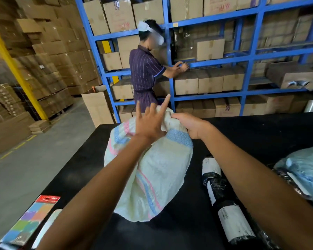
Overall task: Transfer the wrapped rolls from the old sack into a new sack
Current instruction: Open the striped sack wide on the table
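Observation:
A bulging white woven sack (157,170) with pink and blue stripes lies on the black table (251,130), its bunched mouth pointing away from me. My right hand (190,126) grips that gathered mouth. My left hand (150,120) hovers over the sack's top with its fingers spread and straight, holding nothing. Two black-wrapped rolls with white labels lie on the table to the right of the sack: one (212,175) further off, one (233,222) closer to me. A pale blue sack (304,170) lies at the table's right edge.
A colourful card packet (32,221) lies at the table's near left corner. Behind the table a person (145,69) in a striped shirt works at blue shelving (249,64) full of cardboard boxes. More stacked boxes (49,51) stand left, across a grey floor.

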The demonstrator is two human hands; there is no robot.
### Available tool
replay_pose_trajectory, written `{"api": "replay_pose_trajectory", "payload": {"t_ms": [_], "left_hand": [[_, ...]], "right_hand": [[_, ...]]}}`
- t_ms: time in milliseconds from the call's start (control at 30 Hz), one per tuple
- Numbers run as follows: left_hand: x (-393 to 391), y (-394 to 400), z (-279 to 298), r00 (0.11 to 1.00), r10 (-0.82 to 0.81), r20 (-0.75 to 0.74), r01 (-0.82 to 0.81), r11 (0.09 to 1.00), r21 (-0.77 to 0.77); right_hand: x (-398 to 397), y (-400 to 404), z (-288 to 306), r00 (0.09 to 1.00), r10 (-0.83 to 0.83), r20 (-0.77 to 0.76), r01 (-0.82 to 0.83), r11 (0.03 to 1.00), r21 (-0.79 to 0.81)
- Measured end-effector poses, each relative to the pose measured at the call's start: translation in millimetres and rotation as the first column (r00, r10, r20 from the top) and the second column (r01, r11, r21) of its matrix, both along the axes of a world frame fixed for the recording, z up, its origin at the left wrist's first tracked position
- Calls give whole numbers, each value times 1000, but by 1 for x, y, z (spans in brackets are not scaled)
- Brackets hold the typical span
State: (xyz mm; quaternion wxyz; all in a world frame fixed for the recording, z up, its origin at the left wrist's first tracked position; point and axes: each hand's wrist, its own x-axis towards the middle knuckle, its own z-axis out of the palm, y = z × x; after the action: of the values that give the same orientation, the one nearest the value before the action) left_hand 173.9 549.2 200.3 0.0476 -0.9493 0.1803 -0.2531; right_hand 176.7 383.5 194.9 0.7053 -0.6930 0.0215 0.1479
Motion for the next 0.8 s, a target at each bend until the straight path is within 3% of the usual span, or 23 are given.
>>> {"api": "replay_pose_trajectory", "payload": {"t_ms": [67,133,167,233,300,333,367,433,467,500,533,600,700,800], "left_hand": [[4,11,0,996,77,-48,-76,997,21],[9,23,6,993,112,-24,-111,993,40],[11,26,11,994,106,7,-107,993,46],[11,25,25,993,82,80,-81,997,-6],[10,21,35,990,80,117,-71,994,-80],[11,21,41,986,94,137,-79,991,-113],[11,23,46,981,116,152,-95,986,-138],[13,32,57,971,173,164,-140,971,-196],[14,38,61,964,203,169,-164,961,-222],[15,44,63,958,228,174,-185,955,-232],[15,50,65,953,243,181,-199,952,-231],[15,61,63,948,257,188,-219,955,-202],[16,66,54,947,265,183,-235,957,-170],[18,67,54,977,210,20,-206,970,-127]], "right_hand": [[-4,-8,-6,975,217,-46,-218,976,-17],[-8,-16,-10,918,395,-30,-387,879,-279],[-8,-18,-13,914,405,15,-345,798,-495],[-2,-14,-19,942,233,241,39,638,-769],[2,-11,-24,848,-91,521,487,520,-702],[4,-9,-24,772,-195,605,613,482,-627],[6,-8,-23,740,-278,612,653,516,-554],[6,-10,-17,834,-342,434,509,781,-363],[2,-14,-13,925,-258,279,328,913,-242],[-6,-18,-10,987,-92,135,109,986,-129],[-16,-23,-9,996,88,32,-87,995,-52],[-28,-30,-10,949,315,-15,-312,945,100],[-29,-35,-13,935,350,60,-354,912,209],[-25,-25,-11,955,287,68,-295,935,199]]}}
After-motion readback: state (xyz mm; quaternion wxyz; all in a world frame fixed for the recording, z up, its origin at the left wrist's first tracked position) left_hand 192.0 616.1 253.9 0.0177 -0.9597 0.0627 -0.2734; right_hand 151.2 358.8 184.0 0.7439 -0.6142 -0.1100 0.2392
